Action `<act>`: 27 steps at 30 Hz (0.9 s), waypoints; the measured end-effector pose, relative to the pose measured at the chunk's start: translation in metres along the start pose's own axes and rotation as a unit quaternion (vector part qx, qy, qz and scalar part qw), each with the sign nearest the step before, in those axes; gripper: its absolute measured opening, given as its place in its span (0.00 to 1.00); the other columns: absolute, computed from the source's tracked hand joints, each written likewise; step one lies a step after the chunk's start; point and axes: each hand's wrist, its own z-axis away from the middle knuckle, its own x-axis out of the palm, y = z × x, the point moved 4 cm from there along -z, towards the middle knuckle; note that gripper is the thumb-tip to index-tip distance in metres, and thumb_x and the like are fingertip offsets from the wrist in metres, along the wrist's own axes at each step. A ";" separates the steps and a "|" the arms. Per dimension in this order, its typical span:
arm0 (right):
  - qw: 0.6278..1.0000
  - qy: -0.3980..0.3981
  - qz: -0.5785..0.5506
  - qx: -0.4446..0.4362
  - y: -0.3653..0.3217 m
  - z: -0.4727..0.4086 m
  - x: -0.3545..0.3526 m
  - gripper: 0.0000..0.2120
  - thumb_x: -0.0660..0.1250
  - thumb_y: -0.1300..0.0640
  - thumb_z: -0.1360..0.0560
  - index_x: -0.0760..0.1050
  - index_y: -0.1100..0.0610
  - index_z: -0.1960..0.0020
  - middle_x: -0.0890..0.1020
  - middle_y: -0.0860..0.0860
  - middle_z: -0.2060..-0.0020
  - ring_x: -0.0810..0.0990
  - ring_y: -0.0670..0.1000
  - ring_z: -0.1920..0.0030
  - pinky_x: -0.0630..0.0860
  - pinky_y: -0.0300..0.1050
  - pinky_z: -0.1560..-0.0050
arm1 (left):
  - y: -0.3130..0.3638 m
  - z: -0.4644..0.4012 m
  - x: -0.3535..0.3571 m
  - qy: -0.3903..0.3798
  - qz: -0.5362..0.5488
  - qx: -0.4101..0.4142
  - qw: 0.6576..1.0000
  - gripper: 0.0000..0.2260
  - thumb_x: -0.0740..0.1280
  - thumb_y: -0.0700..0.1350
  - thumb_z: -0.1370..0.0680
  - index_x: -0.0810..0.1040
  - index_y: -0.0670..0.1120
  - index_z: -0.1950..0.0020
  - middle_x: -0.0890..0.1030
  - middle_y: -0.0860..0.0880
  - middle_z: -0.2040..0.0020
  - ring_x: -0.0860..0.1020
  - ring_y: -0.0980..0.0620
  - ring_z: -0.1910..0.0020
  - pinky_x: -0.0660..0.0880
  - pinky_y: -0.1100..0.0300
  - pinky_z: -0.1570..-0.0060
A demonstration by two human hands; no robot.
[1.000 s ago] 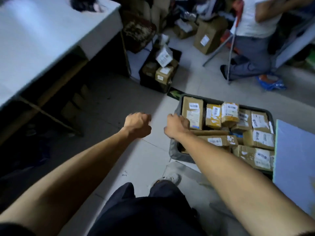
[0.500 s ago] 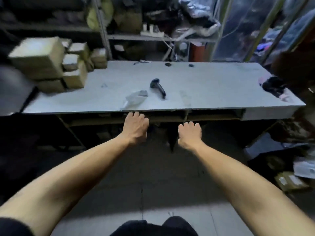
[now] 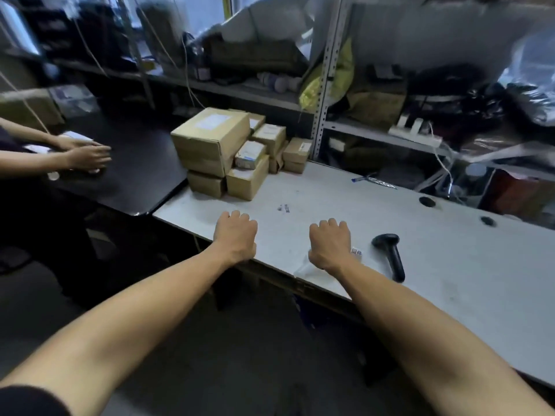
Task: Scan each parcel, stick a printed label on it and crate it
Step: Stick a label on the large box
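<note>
The left hand (image 3: 236, 235) reaches over the near edge of the white desk (image 3: 435, 244), its fingers (image 3: 237, 216) curled downward and holding nothing visible. The right hand (image 3: 330, 243) sits beside it, apart from it, fingers likewise bent over, with nothing in their grip as far as can be seen; the heel of this hand covers part of a white label sheet (image 3: 309, 270) that lies at the desk's near edge. Just to the right of the right fingers a black handheld scanner (image 3: 390, 255) lies flat on the desk, head away from the person, not touched by either hand.

Ahead of the left fingers and somewhat leftward, a stack of cardboard parcels (image 3: 231, 151) stands at the desk's far-left corner, the largest box on top at the near side, smaller ones packed behind and below. Bare desk surface lies between the fingers and the stack, and a wide bare stretch runs rightward past the scanner.

Left of the stack a dark desk (image 3: 141, 163) butts against the white one; another person's hands (image 3: 87, 156) rest on it. Metal shelving (image 3: 326, 85) crowded with bags and cables backs the desk.
</note>
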 end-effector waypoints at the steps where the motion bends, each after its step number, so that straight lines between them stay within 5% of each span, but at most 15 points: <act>1: 1.000 0.008 -0.003 -0.008 0.003 -0.022 -0.005 0.14 0.65 0.56 0.24 0.73 0.55 0.39 0.78 0.53 0.41 0.73 0.57 0.38 0.66 0.51 0.39 | -0.006 -0.017 -0.002 -0.003 0.003 -0.012 1.000 0.13 0.62 0.51 0.21 0.76 0.48 0.40 0.78 0.47 0.42 0.74 0.45 0.40 0.68 0.54 0.46; 13: 0.985 0.078 -0.098 -0.122 -0.062 -0.257 -0.079 0.16 0.60 0.44 0.24 0.75 0.55 0.46 0.81 0.54 0.47 0.77 0.57 0.44 0.67 0.52 0.52 | -0.143 -0.172 -0.010 0.089 0.051 -0.172 0.980 0.15 0.57 0.53 0.21 0.79 0.48 0.47 0.79 0.47 0.47 0.75 0.45 0.47 0.68 0.52 0.49; 19: 0.963 0.035 -0.257 -0.079 -0.118 -0.384 -0.091 0.24 0.57 0.39 0.21 0.73 0.58 0.40 0.79 0.56 0.42 0.76 0.59 0.42 0.76 0.53 0.48 | -0.253 -0.255 0.022 0.113 0.205 -0.281 0.931 0.20 0.61 0.57 0.21 0.77 0.46 0.37 0.75 0.46 0.37 0.72 0.44 0.37 0.71 0.47 0.42; 22: 0.945 0.015 -0.324 -0.040 -0.131 -0.444 -0.094 0.30 0.61 0.39 0.21 0.67 0.60 0.30 0.73 0.58 0.34 0.71 0.60 0.34 0.73 0.56 0.40 | -0.295 -0.282 0.044 0.076 0.333 -0.380 0.860 0.32 0.66 0.62 0.24 0.65 0.46 0.26 0.64 0.45 0.29 0.67 0.38 0.32 0.69 0.43 0.37; 25: 0.931 0.029 -0.362 -0.026 -0.132 -0.501 -0.108 0.39 0.66 0.38 0.24 0.59 0.58 0.22 0.65 0.57 0.26 0.62 0.59 0.26 0.65 0.57 0.28 | -0.305 -0.285 0.077 0.034 0.542 -0.475 0.692 0.46 0.69 0.66 0.27 0.49 0.46 0.20 0.58 0.40 0.24 0.67 0.35 0.29 0.66 0.44 0.33; 27: 0.941 0.021 -0.339 -0.019 -0.133 -0.541 -0.117 0.46 0.69 0.35 0.27 0.55 0.57 0.20 0.60 0.57 0.22 0.57 0.60 0.23 0.60 0.56 0.24 | -0.292 -0.285 0.099 0.015 0.651 -0.496 0.575 0.49 0.68 0.69 0.27 0.47 0.44 0.19 0.62 0.40 0.23 0.66 0.38 0.27 0.64 0.45 0.30</act>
